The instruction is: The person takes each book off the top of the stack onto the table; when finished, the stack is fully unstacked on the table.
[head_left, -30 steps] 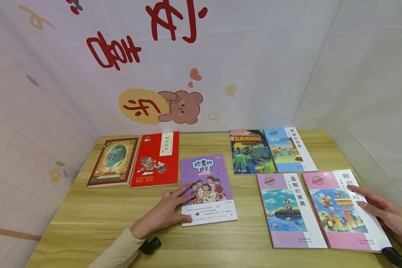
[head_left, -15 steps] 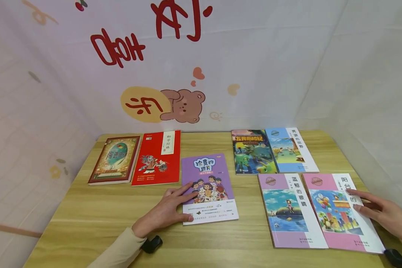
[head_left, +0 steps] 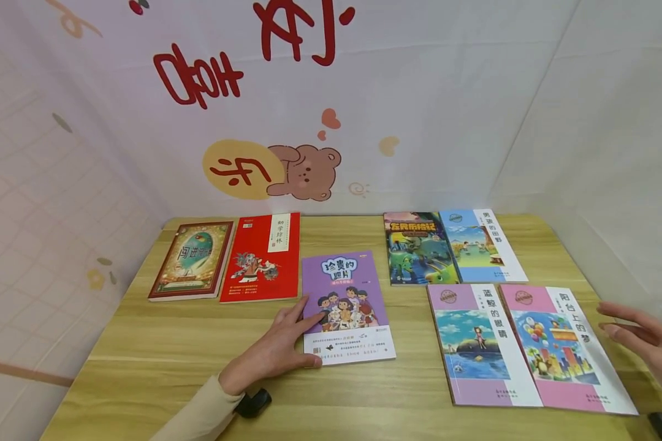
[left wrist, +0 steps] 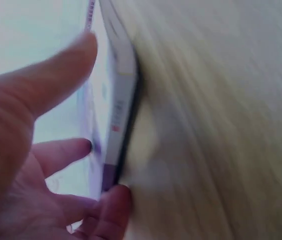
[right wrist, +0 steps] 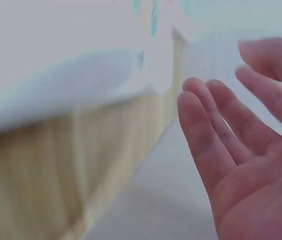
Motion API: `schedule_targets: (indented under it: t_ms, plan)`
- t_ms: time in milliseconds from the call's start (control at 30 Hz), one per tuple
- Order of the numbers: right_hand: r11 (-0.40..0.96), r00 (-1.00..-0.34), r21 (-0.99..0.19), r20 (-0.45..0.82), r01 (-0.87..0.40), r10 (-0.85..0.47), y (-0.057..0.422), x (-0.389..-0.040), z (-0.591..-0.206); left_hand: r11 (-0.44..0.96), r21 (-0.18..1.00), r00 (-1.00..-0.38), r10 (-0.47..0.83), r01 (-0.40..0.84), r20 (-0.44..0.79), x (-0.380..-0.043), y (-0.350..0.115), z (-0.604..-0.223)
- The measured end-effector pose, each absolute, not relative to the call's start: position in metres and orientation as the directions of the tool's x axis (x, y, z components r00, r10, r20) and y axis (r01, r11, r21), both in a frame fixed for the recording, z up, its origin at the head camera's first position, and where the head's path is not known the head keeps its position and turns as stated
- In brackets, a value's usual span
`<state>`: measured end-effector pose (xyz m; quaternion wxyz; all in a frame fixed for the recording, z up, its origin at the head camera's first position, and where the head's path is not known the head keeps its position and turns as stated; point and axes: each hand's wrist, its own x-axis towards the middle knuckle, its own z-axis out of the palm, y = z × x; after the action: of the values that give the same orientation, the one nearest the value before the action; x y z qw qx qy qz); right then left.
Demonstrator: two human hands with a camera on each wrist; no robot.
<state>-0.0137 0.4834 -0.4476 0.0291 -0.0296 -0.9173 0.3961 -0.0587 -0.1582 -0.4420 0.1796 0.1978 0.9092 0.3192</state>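
Observation:
A purple book (head_left: pixel 343 303) with a white lower band lies face up in the middle of the table. My left hand (head_left: pixel 278 346) rests at its left edge, index finger over the cover and thumb by the lower corner. In the left wrist view the book's spine (left wrist: pixel 118 107) runs between the thumb and the fingers of that left hand (left wrist: pixel 36 130). My right hand (head_left: pixel 648 343) is held off the right edge of a pink balcony-picture book (head_left: pixel 565 355). Its fingers (right wrist: pixel 200 135) are spread and relaxed, with nothing in them.
A whale-picture book (head_left: pixel 480 349) lies against the pink one. Behind are a dinosaur book (head_left: pixel 419 248) and a blue book (head_left: pixel 481 245). At the left lie a red book (head_left: pixel 262 260) and a brown-bordered book (head_left: pixel 193 260). A printed cloth (head_left: pixel 419 110) hangs behind the table (head_left: pixel 364 398).
My right hand has drawn off the pink book to the right, and that book sits closer against the whale book. The left hand stays at the purple book with its fingers slightly farther off the cover.

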Motion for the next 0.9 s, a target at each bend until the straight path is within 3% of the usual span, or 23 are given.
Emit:
schedule_targets:
  t_ms: [167,467,900]
  plan:
    - [0.712,-0.999,-0.701,-0.03,0.044,0.032,0.442,-0.016,-0.425,0.739,0.647,-0.87,0.431,0.187,-0.241,-0.051,-0.157,-0.437]
    - [0.646,-0.989,-0.755,0.019,-0.111,-0.147,0.368,-0.031,-0.404,0.8,0.526,-0.886,0.431,0.288,-0.17,-0.047,-0.16,-0.437]
    - [0.404,-0.919,-0.882,0.076,-0.243,-0.387,0.278,-0.049,-0.413,0.79,0.539,-0.889,0.432,0.29,-0.154,-0.047,-0.162,-0.441]
